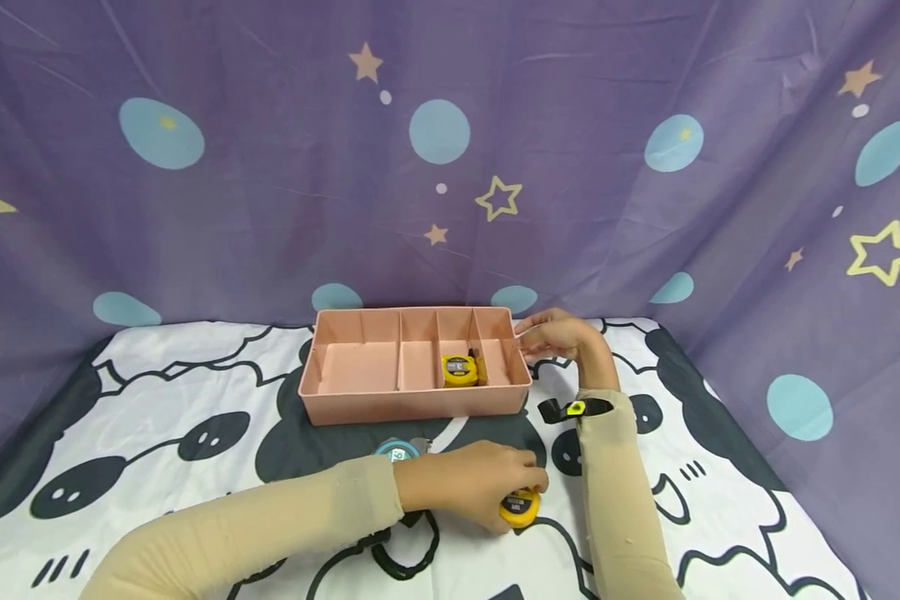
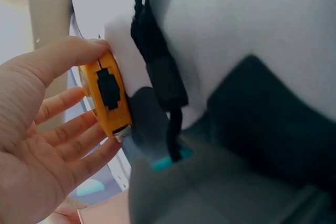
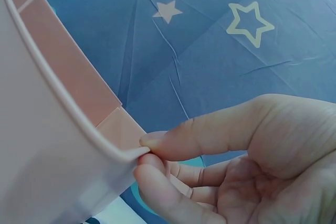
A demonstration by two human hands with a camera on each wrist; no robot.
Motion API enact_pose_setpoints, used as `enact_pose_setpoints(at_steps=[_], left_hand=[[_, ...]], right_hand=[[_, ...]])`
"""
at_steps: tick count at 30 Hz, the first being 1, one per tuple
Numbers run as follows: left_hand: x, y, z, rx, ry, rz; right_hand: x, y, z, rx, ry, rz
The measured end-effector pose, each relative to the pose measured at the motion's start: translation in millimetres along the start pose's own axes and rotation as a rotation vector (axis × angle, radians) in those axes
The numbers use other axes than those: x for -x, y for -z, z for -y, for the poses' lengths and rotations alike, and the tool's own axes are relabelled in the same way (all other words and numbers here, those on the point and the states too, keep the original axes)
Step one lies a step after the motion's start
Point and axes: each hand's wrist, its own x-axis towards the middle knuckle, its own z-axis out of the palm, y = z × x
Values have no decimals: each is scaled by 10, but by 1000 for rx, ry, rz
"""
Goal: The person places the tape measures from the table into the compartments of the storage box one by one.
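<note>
My left hand [image 1: 480, 479] grips a yellow tape measure [image 1: 520, 507] just above the cloth, in front of the box. In the left wrist view the thumb lies on one side of this yellow case [image 2: 108, 95] and the fingers on the other. At the far right corner of the pink divided box [image 1: 420, 406], my right hand [image 1: 558, 335] pinches the rim between thumb and index finger, clearest in the right wrist view. Inside the box, a second yellow tape measure [image 1: 460, 370] sits in the third compartment from the left.
A round teal-rimmed object [image 1: 397, 450] lies before the box, partly hidden by my left forearm. A black cord loop [image 1: 407, 572] lies on the near side of that arm. The box stands on a printed cloth [image 1: 187, 508], with a purple curtain [image 1: 270, 167] behind.
</note>
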Motion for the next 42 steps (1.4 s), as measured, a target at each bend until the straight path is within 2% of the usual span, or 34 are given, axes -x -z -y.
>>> enact_pose_setpoints(at_steps=[5, 12, 25, 31, 42], left_hand=[[-5, 54, 27, -6, 7, 33], [-22, 104, 25, -12, -4, 104], [-68, 143, 12, -207, -105, 195], [-90, 114, 10, -210, -97, 256], [-78, 85, 12, -207, -99, 255]], right_hand=[[-19, 16, 0, -29, 26, 12], [-22, 31, -36, -59, 11, 30], [-2, 29, -28, -59, 18, 27], [10, 13, -14, -50, 10, 15], [3, 28, -39, -61, 21, 30]])
